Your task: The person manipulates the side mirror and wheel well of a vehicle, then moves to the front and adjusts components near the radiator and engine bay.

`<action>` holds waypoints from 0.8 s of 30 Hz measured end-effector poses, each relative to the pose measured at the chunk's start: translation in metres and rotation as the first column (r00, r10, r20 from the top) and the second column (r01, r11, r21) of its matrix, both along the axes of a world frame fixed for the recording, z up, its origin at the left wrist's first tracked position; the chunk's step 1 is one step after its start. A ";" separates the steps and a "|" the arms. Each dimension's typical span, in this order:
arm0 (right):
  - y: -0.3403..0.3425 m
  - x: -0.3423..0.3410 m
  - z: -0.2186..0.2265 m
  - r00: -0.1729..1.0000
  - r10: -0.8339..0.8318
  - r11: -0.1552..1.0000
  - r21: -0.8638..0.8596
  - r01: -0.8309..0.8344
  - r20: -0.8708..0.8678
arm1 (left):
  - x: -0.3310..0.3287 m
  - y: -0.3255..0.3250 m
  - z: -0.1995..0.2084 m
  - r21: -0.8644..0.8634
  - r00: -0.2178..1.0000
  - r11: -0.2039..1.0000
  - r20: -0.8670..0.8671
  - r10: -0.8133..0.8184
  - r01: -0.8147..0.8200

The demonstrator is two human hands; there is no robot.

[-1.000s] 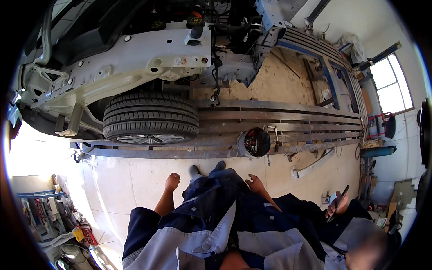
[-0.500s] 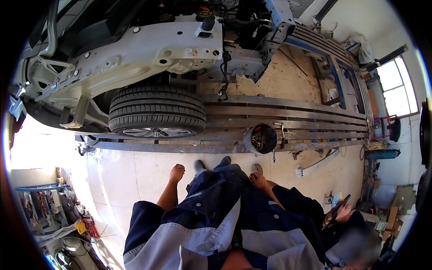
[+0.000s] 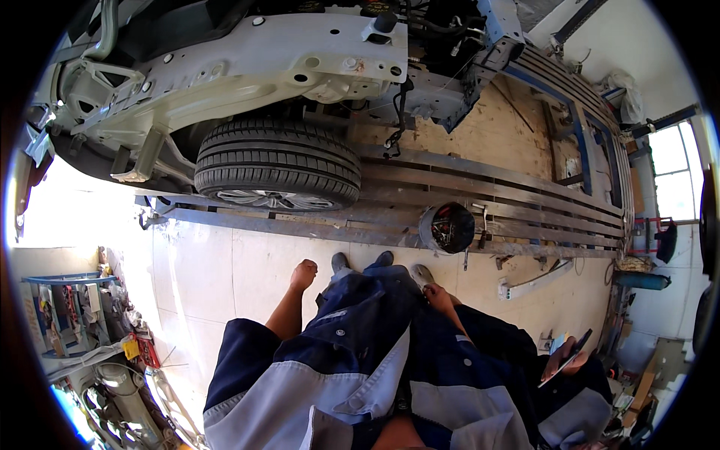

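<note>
Single head-worn fisheye, looking steeply down the body from standing height. Facing the raised car (image 3: 247,67) and its tyre (image 3: 277,161) just ahead, tiled floor (image 3: 225,270) below. Edges bent and dark at the rim; no second view to overlap.

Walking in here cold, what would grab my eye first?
Most likely the stripped car body looming at the top, its black tyre resting on long steel ramp rails. Below it stands the person in dark blue work clothes, left hand and right hand hanging free and holding nothing. At the lower right, another person's hand holds a phone.
</note>
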State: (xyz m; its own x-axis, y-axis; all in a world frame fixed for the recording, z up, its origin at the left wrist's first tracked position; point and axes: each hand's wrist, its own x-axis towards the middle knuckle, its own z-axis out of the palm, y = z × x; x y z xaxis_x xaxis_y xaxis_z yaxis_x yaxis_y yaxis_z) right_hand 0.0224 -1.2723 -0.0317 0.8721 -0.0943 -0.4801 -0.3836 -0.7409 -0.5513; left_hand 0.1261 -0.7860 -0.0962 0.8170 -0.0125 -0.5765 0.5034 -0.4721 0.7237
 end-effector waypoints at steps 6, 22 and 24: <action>0.010 -0.002 0.016 0.988 -0.115 0.973 0.188 0.132 -0.099 | -0.002 0.000 -0.006 0.081 0.999 0.996 0.019 -0.042 0.041; 0.027 0.040 0.107 0.980 0.027 0.992 0.125 -0.002 -0.198 | -0.022 -0.029 0.020 0.138 0.995 0.990 -0.096 -0.025 0.038; 0.026 0.045 0.101 0.971 -0.005 0.982 0.182 0.050 -0.239 | -0.023 -0.028 0.026 0.146 0.994 0.989 -0.111 -0.006 0.022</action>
State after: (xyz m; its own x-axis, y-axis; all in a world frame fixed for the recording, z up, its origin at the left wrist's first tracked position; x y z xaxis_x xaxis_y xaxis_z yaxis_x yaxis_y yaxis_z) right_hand 0.0671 -1.2468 0.0689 0.7299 -0.0066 -0.6835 -0.5384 -0.6217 -0.5689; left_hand 0.1034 -0.8141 -0.0697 0.7491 0.0676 -0.6590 0.5684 -0.5765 0.5869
